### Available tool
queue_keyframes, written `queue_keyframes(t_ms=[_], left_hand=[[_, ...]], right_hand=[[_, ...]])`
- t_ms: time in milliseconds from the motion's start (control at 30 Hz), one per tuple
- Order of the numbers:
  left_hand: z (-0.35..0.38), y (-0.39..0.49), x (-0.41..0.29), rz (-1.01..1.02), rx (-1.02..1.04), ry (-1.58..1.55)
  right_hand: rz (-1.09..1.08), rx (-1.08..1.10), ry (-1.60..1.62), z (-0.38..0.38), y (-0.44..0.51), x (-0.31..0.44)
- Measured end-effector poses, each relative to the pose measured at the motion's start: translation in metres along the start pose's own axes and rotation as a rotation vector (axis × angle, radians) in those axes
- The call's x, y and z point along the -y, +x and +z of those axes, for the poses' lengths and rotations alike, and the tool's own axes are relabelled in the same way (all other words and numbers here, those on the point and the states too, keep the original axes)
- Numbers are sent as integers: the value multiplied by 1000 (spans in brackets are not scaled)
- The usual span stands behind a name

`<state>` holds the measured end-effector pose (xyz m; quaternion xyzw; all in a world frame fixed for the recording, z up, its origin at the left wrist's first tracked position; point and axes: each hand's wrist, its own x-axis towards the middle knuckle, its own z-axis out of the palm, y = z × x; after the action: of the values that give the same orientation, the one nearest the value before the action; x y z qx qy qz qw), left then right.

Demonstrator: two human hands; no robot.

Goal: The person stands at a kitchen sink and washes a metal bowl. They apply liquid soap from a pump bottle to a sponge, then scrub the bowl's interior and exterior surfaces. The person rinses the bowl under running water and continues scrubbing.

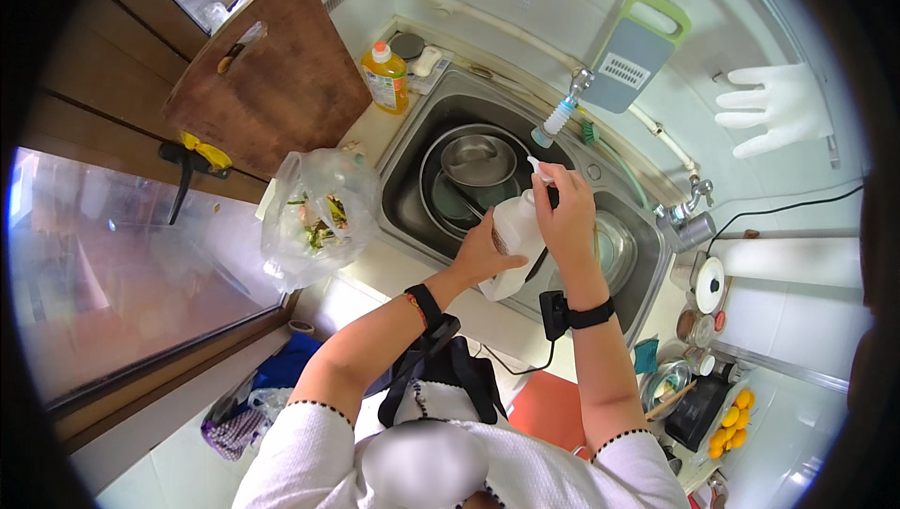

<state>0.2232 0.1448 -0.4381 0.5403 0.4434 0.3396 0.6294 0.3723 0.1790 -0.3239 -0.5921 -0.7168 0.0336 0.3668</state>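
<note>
My left hand (485, 252) is wrapped around the body of a white plastic bottle (517, 221), held tilted above the front of the sink. The fingers of my right hand (568, 207) pinch a small white spouted cap (540, 170) just above the bottle's neck. Whether the cap touches the neck cannot be seen, as my fingers cover it. Below and beyond, in the left basin, a dark wok or pan (430, 189) holds a steel bowl (479, 160) and other dishes. Glass dishes (619, 249) lie in the right basin, partly behind my right wrist.
A faucet with a flexible nozzle (555, 122) hangs over the steel sink (394, 207). Left of it stand a yellow dish-soap bottle (387, 84), a wooden cutting board (274, 80) and a plastic bag of vegetable scraps (320, 217). Jars (696, 328) and yellow fruit (733, 424) line the right counter.
</note>
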Motion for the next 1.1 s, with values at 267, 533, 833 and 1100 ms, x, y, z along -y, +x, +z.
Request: queue_keyframes(t_ms=[267, 533, 833, 1100], left_hand=[[7, 1, 8, 38, -47, -10], [9, 4, 7, -5, -60, -14], [14, 7, 9, -30, -99, -62], [22, 9, 8, -104, -70, -24]], right_hand=[[19, 5, 15, 12, 4, -5], [61, 50, -24, 14, 8, -9], [67, -3, -36, 28, 6, -8], [141, 20, -23, 24, -5, -11]])
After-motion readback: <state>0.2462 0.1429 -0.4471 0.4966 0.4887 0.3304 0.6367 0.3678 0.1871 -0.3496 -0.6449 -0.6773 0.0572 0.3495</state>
